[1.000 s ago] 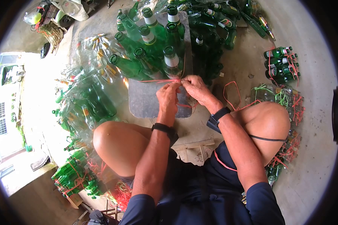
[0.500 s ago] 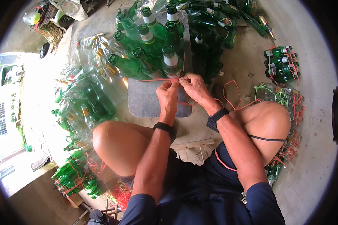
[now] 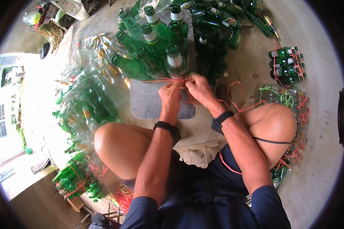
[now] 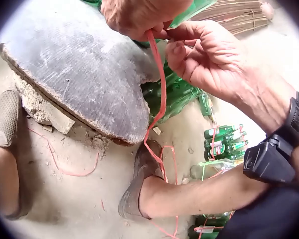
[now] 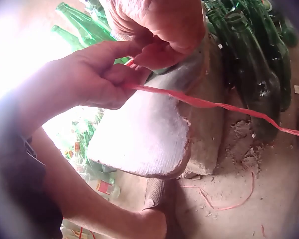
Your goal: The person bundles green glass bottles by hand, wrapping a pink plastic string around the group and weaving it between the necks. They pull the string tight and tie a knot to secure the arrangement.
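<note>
Green bottles (image 3: pixel 150 36) stand grouped upright on a dark board (image 3: pixel 156 103), with red twine (image 3: pixel 160 80) running along their near side. At the group's near right corner the left hand (image 3: pixel 169 100) pinches the twine; in the left wrist view a red strand (image 4: pixel 160 94) hangs from the left hand (image 4: pixel 142 17). Touching it from the right, the right hand (image 3: pixel 199 89) has thumb and fingertips curled at the same spot. In the right wrist view the left hand (image 5: pixel 94 74) and right hand (image 5: pixel 159 30) meet; the fingertips partly hide the twine there.
Loose green bottles (image 3: pixel 233 23) lie behind on the right; clear and green bottles (image 3: pixel 99 103) heap at the left. Tied bundles (image 3: pixel 286 66) rest along the right wall. The person's knees flank the board, and loose twine (image 3: pixel 237 84) trails near the right knee.
Both hands stay at the same corner of the group; the right hand's fingers have shifted slightly up and closer to the left fingertips. The bottles have barely moved.
</note>
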{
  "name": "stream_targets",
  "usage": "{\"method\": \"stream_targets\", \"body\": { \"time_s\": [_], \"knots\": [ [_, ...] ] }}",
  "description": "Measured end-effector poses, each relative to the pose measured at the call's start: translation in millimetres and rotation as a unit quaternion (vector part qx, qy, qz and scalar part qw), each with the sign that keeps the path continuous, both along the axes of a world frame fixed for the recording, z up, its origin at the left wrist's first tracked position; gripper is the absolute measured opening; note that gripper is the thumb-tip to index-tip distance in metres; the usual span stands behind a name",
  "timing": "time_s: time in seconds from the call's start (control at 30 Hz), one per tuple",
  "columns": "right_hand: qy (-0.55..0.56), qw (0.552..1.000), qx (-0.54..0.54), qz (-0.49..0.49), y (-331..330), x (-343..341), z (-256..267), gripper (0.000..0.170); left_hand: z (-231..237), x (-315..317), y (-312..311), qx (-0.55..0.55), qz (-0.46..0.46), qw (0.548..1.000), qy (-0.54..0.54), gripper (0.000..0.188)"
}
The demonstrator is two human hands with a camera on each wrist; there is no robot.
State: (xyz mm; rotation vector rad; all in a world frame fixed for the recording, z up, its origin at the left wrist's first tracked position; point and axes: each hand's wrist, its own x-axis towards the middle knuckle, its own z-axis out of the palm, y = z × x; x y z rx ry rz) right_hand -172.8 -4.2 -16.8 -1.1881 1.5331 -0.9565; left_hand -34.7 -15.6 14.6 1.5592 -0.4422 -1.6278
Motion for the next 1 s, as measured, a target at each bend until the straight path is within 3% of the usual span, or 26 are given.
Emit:
{"method": "stream_targets", "body": {
  "time_s": [0.17,0.37,0.57,0.67,1.0],
  "knots": [
    [-0.186,0.969,0.160,0.014,1.4,-5.9,26.9,0.020,-3.9,5.1,-3.0,0.008,-0.011,0.999,0.035,0.011],
    [-0.328,0.926,0.188,0.022,-0.2,-16.1,17.3,0.024,-14.8,15.7,-12.0,0.032,-0.042,0.996,0.076,0.011],
    [-0.366,0.903,0.226,-0.007,-1.4,-15.6,7.9,0.020,-16.0,21.5,-16.1,0.053,-0.073,0.990,0.109,0.013],
    [-0.334,0.906,0.259,-0.024,-3.6,-13.3,26.7,0.024,-17.2,22.4,-16.1,0.062,-0.078,0.987,0.127,0.013],
    [-0.335,0.911,0.235,-0.043,-3.0,-5.7,25.9,0.027,-15.1,23.4,-17.2,0.081,-0.096,0.982,0.141,0.010]
  ]
}}
